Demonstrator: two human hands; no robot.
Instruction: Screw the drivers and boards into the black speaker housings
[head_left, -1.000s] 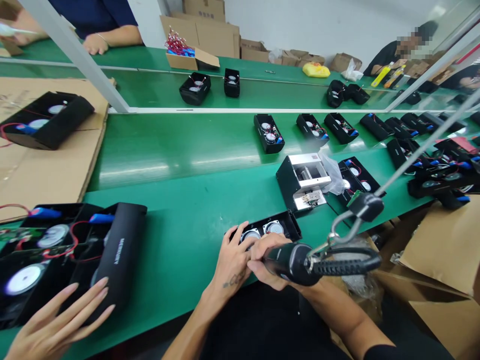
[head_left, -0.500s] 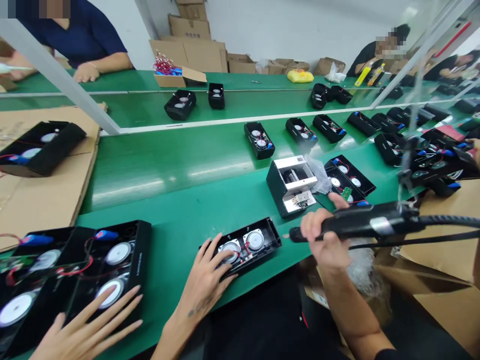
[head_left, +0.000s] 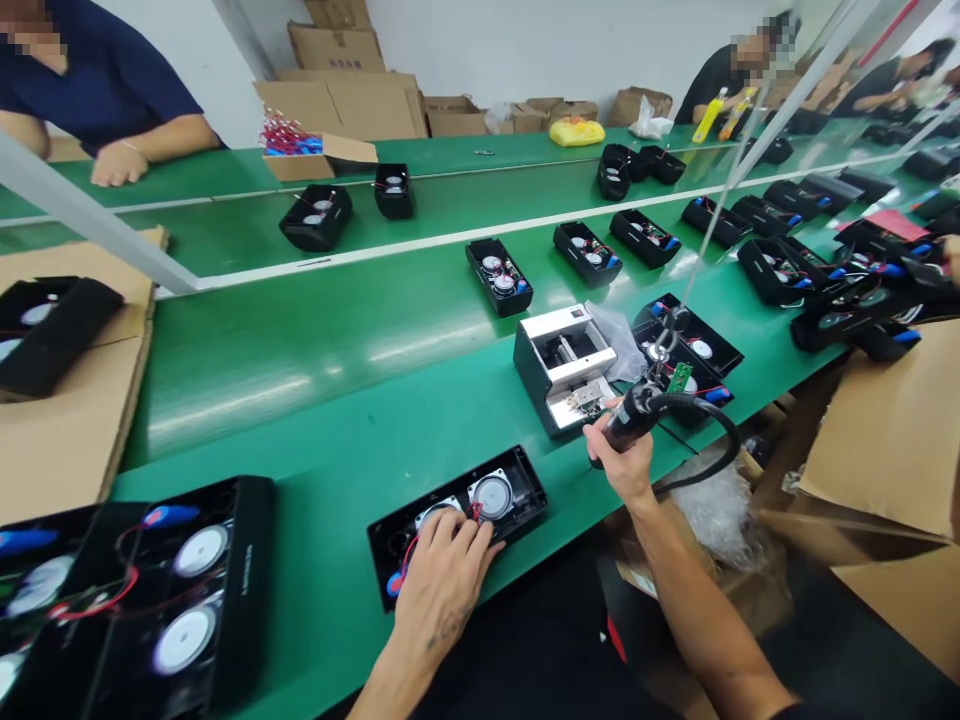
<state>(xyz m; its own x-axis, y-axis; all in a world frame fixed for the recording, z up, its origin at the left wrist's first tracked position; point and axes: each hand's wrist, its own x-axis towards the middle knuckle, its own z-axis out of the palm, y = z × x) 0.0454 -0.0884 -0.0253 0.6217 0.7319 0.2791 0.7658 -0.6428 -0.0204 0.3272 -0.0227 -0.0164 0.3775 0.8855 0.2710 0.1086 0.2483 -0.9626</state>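
In front of me on the green bench lies an open black speaker box [head_left: 457,520] with two round white drivers, red wires and a blue battery. My left hand [head_left: 446,565] rests over its near edge, fingers bent onto the inside and covering part of one driver. My right hand [head_left: 622,455] is wrapped round a black electric screwdriver [head_left: 631,418], which hangs by a hook from a line. The screwdriver is at the front of a silver and black screw feeder [head_left: 562,365]; where its tip lies is hidden.
More open speaker boxes [head_left: 225,590] stand at the left, others [head_left: 501,275] along the belt. Behind the feeder are a plastic bag [head_left: 615,340] and more open housings. Cartons [head_left: 892,430] stand at the right. People sit across the line, one with a forearm [head_left: 157,140] on the bench.
My right hand has swung the screwdriver away from the speaker box to the feeder, turning it upright. My left fingers have gone from spread to bent. Another person's hand at lower left has gone.
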